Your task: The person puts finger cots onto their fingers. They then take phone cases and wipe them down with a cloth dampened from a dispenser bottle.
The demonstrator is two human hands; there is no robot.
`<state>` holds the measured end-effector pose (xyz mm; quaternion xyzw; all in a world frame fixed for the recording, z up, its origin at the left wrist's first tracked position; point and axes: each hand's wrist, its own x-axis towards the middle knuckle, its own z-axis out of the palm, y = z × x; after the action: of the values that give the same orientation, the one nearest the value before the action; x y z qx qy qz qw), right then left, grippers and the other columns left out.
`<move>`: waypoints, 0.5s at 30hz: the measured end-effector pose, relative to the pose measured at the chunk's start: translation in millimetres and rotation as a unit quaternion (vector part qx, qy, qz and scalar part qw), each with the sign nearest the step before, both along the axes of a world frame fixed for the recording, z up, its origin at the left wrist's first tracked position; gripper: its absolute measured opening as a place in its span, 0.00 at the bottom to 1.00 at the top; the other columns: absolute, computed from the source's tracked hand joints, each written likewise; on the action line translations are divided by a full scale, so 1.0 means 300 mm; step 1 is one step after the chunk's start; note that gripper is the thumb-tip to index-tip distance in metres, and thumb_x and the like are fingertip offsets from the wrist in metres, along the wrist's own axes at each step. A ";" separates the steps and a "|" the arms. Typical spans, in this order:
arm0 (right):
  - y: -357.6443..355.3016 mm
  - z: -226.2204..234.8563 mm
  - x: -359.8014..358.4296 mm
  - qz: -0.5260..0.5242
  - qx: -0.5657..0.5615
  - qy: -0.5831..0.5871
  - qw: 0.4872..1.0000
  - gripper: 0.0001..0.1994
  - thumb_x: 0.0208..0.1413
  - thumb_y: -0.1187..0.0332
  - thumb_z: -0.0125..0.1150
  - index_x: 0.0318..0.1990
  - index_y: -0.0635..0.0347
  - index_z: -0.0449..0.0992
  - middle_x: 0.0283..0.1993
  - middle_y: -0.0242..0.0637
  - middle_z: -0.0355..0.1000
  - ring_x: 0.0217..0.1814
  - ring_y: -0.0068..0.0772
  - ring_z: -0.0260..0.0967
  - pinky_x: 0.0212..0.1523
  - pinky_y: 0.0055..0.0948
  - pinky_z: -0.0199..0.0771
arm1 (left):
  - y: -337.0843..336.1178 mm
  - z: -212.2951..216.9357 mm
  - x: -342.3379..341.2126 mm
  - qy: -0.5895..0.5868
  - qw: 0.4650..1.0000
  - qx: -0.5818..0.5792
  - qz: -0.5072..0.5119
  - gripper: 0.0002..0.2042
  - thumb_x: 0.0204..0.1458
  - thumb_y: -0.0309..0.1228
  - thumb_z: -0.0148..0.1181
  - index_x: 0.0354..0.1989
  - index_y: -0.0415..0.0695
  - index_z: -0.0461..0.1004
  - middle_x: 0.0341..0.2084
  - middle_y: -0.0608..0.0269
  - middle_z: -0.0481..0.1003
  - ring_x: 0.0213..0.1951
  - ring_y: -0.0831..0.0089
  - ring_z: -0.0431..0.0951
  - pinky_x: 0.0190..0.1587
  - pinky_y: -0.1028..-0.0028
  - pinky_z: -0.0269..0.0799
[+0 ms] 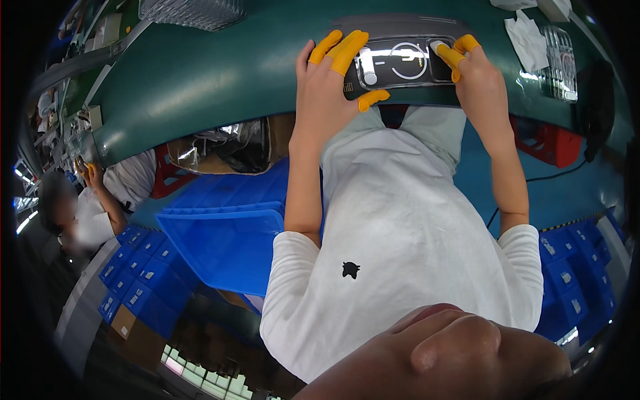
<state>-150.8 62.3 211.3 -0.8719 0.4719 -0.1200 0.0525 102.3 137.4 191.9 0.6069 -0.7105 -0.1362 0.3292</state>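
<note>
A flat black package (390, 60) with a clear plastic cover and a white ring mark lies at the table's near edge, in front of my body. My left hand (330, 83) holds its left end, yellow finger cots over the top and the thumb at the near edge. At the right end, my right hand (480, 77) has bent fingers pressed on the package's corner; yellow cots cover some of these fingertips. Just beyond the package lies a dark flat sheet (400, 25), partly covered by it.
The green table (200, 73) carries stacked clear trays (193, 12) at far left, with crumpled white tissue (527, 43) and more clear trays (559, 63) at right. A blue bin (227, 243) stands by my left arm. Another person (93, 213) sits at far left.
</note>
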 end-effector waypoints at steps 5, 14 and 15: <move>-0.059 0.016 -0.101 -0.020 0.028 -0.200 0.979 0.16 0.48 0.85 0.60 0.45 0.63 0.82 0.44 0.45 0.74 0.40 0.47 0.76 0.38 0.33 0.76 | 0.044 -0.005 -0.042 -0.073 0.997 -0.026 0.005 0.26 0.40 0.41 0.76 0.52 0.54 0.81 0.57 0.62 0.75 0.60 0.55 0.70 0.67 0.55 0.55; -0.250 -0.010 -0.329 -0.182 -0.059 -0.288 0.938 0.19 0.56 0.85 0.55 0.56 0.66 0.76 0.50 0.41 0.76 0.47 0.33 0.76 0.50 0.26 0.75 | 0.051 0.079 -0.135 -0.015 0.994 -0.105 0.041 0.13 0.44 0.29 0.74 0.41 0.48 0.84 0.40 0.61 0.73 0.45 0.64 0.72 0.45 0.64 0.65; -0.277 0.023 -0.301 -0.187 -0.064 -0.288 0.937 0.19 0.56 0.85 0.55 0.56 0.66 0.76 0.50 0.41 0.76 0.47 0.33 0.76 0.50 0.26 0.75 | 0.039 0.099 -0.141 0.011 0.993 -0.097 0.066 0.13 0.45 0.28 0.73 0.41 0.46 0.84 0.39 0.60 0.72 0.44 0.64 0.71 0.43 0.67 0.66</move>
<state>-241.0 -20.6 218.1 -0.6977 0.5822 -0.4035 0.1071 60.0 149.2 221.4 0.6161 -0.6750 -0.0510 0.4027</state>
